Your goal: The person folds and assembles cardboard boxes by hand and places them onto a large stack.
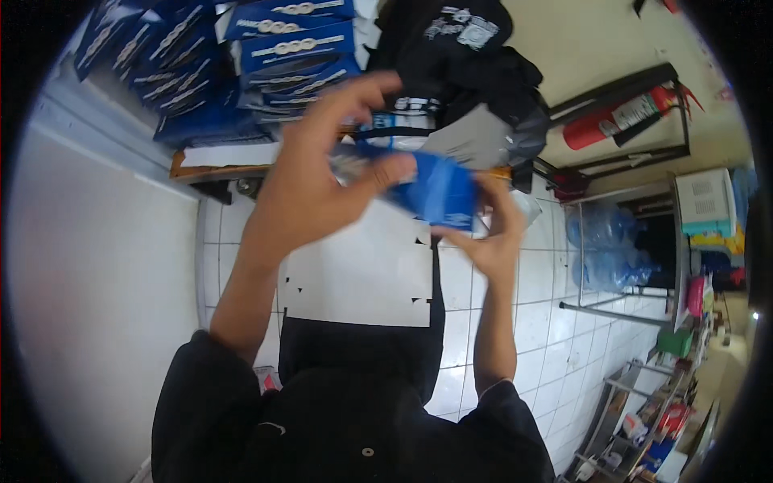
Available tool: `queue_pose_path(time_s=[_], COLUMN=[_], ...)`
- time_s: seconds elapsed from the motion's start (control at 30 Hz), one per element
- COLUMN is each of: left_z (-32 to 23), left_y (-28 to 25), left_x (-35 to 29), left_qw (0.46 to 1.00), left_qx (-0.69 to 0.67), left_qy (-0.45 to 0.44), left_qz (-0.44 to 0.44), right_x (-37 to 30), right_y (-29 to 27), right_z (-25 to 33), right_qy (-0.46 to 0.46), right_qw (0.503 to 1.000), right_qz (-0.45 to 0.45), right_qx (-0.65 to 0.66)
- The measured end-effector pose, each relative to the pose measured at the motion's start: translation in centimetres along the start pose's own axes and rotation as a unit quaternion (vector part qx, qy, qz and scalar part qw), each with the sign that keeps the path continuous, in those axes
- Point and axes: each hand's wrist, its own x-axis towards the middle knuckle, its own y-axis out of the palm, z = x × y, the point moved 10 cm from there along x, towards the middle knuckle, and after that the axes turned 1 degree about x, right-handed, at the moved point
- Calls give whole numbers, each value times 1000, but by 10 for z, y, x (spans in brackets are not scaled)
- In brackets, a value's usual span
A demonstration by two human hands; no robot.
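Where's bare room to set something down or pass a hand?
The middle of the white sheet, between the left forearm and right forearm, below the blue packet, looks bare. Open tiled floor lies between the right forearm and large bluish bottles. Farther ahead it's crowded: stacked blue packages left, black items right.

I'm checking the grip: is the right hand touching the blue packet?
Touching. The head view shows the right hand gripping the right end of the blue packet, fingers at its edge and thumb at its lower corner, slightly blurred.
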Motion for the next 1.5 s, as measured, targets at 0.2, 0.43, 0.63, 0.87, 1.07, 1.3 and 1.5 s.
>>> queue_pose_path(time_s=[0.2,0.43,0.63,0.87,1.07,1.3,1.5], left_z=[53,87,107,145,145,140,125], left_y=[-43,64,55,72,58,69,63], left_x=[-9,-64,-104,-173,-191,-183,-164], left_qw=[980,897,921,834,736,748,795], left_qx=[-182,-222,-126,-245,-246,-366,-295], left_qy=[-46,-292,-283,-422,-607,-536,-493], left_qz=[-68,246,236,257,172,143,195], right_x=[-19,-28,4,26,14,0,-12], right_y=[4,117,88,104,113,117,118], right_z=[-147,-171,-81,4,14,25,23], right_qy=[141,215,61,-41,-2,-28,10], right_qw=[789,702,969,969,984,988,982], right_qz=[-101,-27,-48,210,180,140,183], right_qx=[589,678,236,124,13,-51,-39])
